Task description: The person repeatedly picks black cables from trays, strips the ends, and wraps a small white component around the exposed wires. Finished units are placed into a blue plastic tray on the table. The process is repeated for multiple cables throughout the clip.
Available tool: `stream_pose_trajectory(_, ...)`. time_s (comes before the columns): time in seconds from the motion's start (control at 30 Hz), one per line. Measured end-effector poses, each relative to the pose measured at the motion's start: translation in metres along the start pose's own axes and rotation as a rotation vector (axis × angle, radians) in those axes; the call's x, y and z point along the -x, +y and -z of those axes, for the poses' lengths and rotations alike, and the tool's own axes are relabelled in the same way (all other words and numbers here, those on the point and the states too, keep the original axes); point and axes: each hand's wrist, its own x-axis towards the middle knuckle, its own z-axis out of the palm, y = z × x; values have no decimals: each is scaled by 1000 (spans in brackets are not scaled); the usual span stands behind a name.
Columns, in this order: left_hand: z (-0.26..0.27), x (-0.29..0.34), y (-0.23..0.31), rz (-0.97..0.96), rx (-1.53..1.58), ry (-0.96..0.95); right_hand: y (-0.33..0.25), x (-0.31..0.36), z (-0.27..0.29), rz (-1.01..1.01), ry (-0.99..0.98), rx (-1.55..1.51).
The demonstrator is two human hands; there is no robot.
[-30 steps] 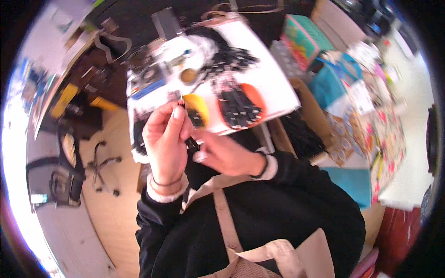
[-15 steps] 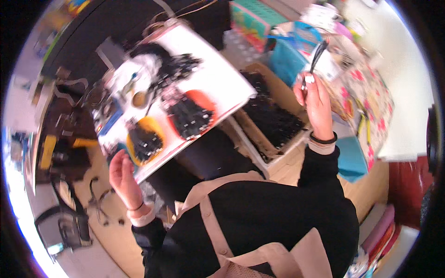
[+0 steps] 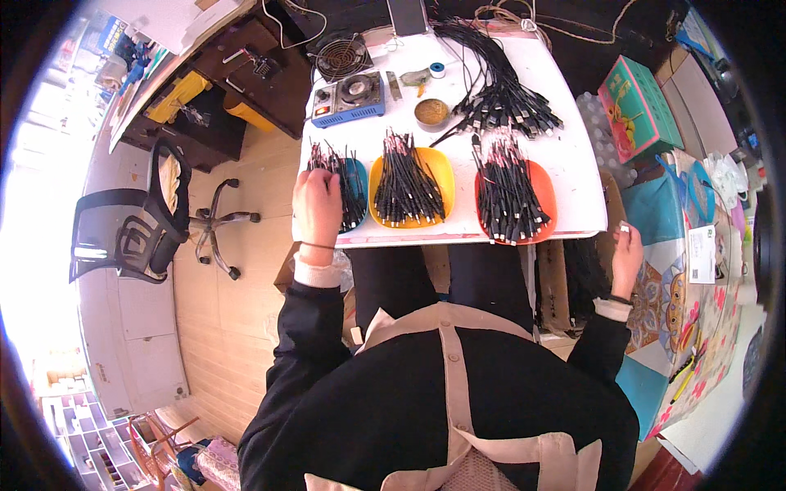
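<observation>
On clock directions taken from the middle of the white rectangular bench point(image 3: 573, 176), the left hand point(image 3: 318, 204) is at 8 o'clock, at the bench's near edge. Its fingers are curled over the outer side of a small blue bowl point(image 3: 361, 174) filled with short black cables with pinkish-red wire ends point(image 3: 350, 195); whether they are clamped on a cable is hidden.

The right hand point(image 3: 627, 254) is at 4 o'clock, beyond the bench edge and near a brown cardboard box point(image 3: 554, 286). Its fingers are loosely bent and a little apart, with a white covering on one fingertip and nothing visible in the grasp.

At 7 o'clock, just beside the blue bowl, a rounded yellow bowl point(image 3: 443, 175) carries a second bundle of similar black cables point(image 3: 405, 186). Between 4 and 5 o'clock, a rounded orange bowl point(image 3: 544, 191) carries a third black bundle point(image 3: 510, 196), its ends overhanging the near rim. A fanned pile of longer black cables point(image 3: 512, 98) lies between 1 and 2 o'clock. Near 10 o'clock stands a blue-and-grey boxy device with a dark round top point(image 3: 348, 100).
</observation>
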Motion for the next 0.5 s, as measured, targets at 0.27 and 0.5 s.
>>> stream_pose_trajectory(0.27, -21, -12, -11, 109, -20, -76, -194, 79, -20, 195, -399, -302)
stream_pose_trajectory(0.5, -14, -22, -16, 154, 88, -54, -288, 92, -148, 562, -626, -215)
